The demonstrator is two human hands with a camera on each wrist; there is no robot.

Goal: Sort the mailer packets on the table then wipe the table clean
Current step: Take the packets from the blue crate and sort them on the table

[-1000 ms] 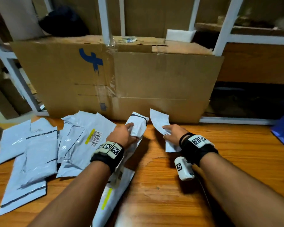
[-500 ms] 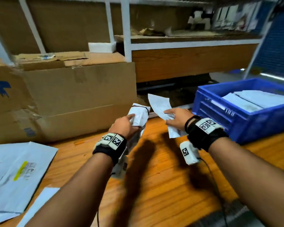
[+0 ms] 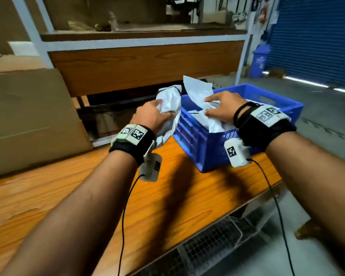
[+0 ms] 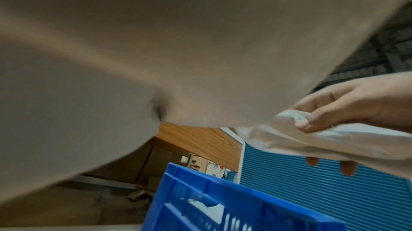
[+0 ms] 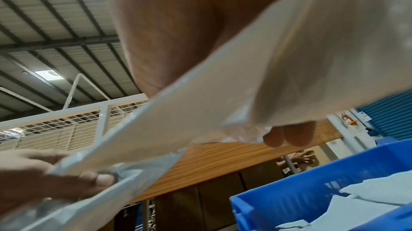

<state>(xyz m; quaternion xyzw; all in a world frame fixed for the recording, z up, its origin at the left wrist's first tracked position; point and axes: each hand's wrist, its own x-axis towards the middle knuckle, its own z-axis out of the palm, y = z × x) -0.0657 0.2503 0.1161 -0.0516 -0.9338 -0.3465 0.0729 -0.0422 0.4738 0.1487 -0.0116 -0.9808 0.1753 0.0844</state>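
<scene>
Now I am holding a crumpled grey plastic mailer packet in my left hand, fingers curled round its middle, beside the blue plastic crate on the worktop. My right hand is pinching a second thin white packet over the crate. Both are seeming light, soft and slippery, so gripping a bunched fold is safest.

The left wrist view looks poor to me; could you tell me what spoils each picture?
Left wrist view: a blurred mailer packet fills most of it. Right wrist view: soft, streaked by motion. Head view: sharp on the hands, forearm shadows across the table.

Crumpled white mailer packets above crate
</scene>
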